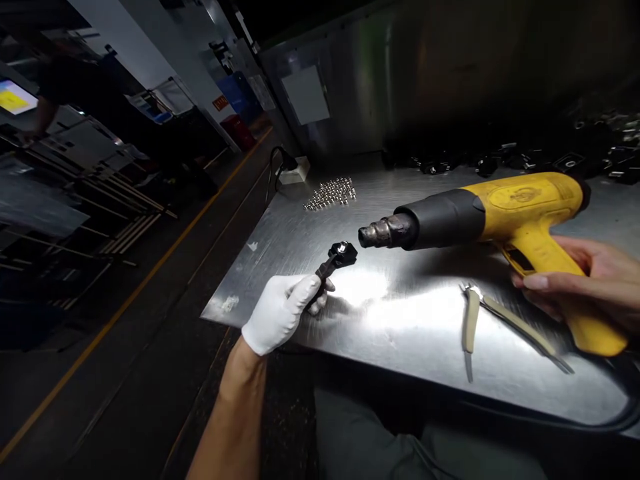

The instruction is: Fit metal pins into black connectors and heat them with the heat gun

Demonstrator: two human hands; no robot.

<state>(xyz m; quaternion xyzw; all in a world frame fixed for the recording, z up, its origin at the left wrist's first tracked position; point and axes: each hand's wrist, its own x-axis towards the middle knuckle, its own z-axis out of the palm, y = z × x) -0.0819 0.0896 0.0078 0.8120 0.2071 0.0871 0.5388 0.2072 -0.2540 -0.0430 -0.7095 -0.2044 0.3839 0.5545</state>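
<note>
A small black part and a yellow-and-black heat gun are held above a brushed-metal surface (280, 267).
The small black part with a shiny metal insert (343, 254) is clamped between the thumb and fingers of the white-gloved left hand (287, 307); the yellow heat gun with a black barrel and stepped metal nozzle (520, 207) is gripped by its handle in the bare right hand (595, 277), nozzle near the part. Beige-handled pliers (471, 320) lie spread open beneath the gun; farther back, small silver metal pieces (331, 193) are grouped near a white power socket block (295, 171); dark parts (435, 164) lie along the rear.
</note>
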